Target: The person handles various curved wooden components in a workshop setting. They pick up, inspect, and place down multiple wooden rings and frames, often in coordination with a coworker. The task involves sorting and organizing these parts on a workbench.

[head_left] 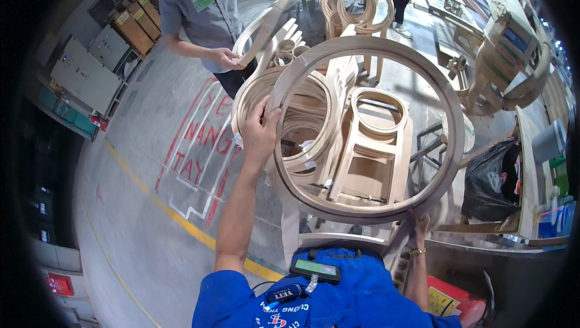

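A large round wooden ring point(454, 128) is held up in front of me, tilted, with a joint line visible near its upper left. My left hand point(261, 131) is closed around its left rim, thumb on the near side. Below the ring's lower right edge, my right hand point(418, 226) grips the rim from underneath; the ring hides part of its fingers. Through the opening I see a pale wooden chair back with an oval top point(380, 147). Beside it, on the left, lies a stack of wooden rings point(251, 104).
A co-worker in a grey shirt point(205, 20) stands at far left, holding a curved wooden piece point(275, 17). More stacked rings point(356, 5) stand behind. A curved wooden frame part point(344, 238) lies near my waist. On the right are a black plastic bag point(492, 180) and a red container point(459, 301).
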The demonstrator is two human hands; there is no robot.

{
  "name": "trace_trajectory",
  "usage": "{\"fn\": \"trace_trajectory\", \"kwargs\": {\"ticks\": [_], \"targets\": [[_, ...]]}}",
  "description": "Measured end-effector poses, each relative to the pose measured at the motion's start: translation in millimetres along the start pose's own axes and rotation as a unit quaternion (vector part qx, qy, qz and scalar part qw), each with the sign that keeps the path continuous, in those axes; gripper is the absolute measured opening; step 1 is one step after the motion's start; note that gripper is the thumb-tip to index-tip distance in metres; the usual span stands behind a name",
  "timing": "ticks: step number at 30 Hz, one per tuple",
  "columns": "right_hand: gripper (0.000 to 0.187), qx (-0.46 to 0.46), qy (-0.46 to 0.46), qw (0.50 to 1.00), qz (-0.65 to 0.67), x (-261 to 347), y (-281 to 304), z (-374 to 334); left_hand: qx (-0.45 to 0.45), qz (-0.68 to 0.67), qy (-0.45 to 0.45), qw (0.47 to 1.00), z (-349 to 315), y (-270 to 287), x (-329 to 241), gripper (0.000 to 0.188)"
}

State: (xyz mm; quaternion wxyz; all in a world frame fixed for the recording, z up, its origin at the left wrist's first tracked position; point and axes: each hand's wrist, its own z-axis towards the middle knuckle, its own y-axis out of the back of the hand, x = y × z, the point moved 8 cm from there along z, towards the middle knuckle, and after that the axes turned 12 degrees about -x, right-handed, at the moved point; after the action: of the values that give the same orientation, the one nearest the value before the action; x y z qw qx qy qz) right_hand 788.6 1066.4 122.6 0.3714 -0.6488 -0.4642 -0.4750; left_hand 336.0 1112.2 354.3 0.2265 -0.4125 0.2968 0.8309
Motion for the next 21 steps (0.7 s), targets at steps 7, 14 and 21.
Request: {"fn": "trace_trajectory", "kwargs": {"ticks": [7, 14, 21], "targets": [[0.017, 0.011, 0.030, 0.997, 0.066, -2, 1, -2, -0.019, 0.123, -0.078, 0.989, -10, 0, -11, 0.043], [0.015, 0.000, 0.052, 0.996, 0.072, 3, -4, -6, -0.026, 0.140, -0.042, 0.989, -16, 10, 2, 0.044], [0.034, -0.019, 0.084, 0.994, 0.062, -18, 10, 1, -0.009, 0.119, -0.010, 0.993, -19, 14, -2, 0.045]]}}
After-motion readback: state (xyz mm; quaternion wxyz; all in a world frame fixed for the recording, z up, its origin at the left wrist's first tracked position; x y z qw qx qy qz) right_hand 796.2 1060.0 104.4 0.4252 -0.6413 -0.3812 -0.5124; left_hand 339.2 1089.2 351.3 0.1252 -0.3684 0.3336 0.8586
